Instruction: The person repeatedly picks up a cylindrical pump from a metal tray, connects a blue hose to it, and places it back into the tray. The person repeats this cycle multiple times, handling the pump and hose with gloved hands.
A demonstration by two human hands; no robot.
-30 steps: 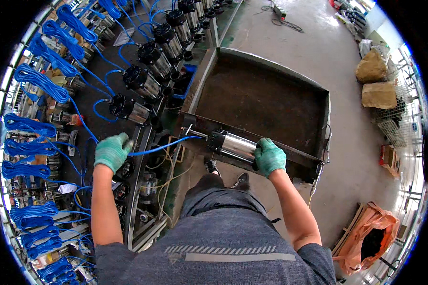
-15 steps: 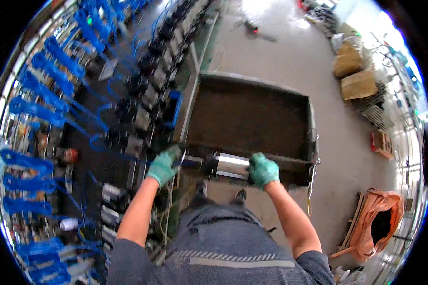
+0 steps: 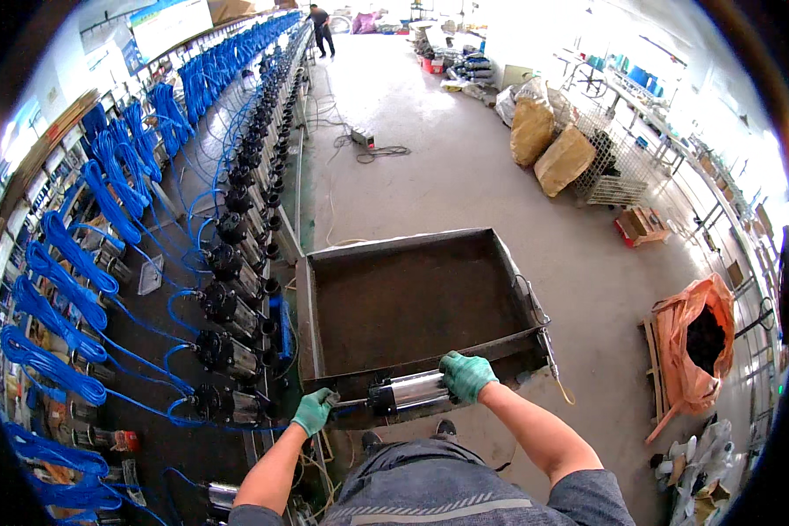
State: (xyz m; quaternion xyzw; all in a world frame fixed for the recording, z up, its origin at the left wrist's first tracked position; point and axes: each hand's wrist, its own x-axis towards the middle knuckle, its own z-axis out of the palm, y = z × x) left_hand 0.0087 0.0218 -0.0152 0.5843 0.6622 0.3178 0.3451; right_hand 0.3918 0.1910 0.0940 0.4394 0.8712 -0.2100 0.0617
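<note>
A silver metal cylinder with black end caps [image 3: 408, 391] lies across the near rim of a dark metal cart tray [image 3: 412, 302]. My right hand [image 3: 465, 375], in a green glove, grips its right end. My left hand [image 3: 314, 410], also gloved in green, holds the thin rod at the cylinder's left end. Both hands sit just in front of my body, above the tray's front wall.
To the left runs a long bench with a row of black cylinders [image 3: 228, 307] and blue coiled hoses [image 3: 70, 263]. An orange bag [image 3: 697, 337], tan sacks [image 3: 548, 145] and a wire crate stand on the concrete floor at right. A person [image 3: 322, 26] stands far off.
My left hand left the blue hose at the bench and came over to the cylinder's left end. The view has tilted up, showing the whole aisle.
</note>
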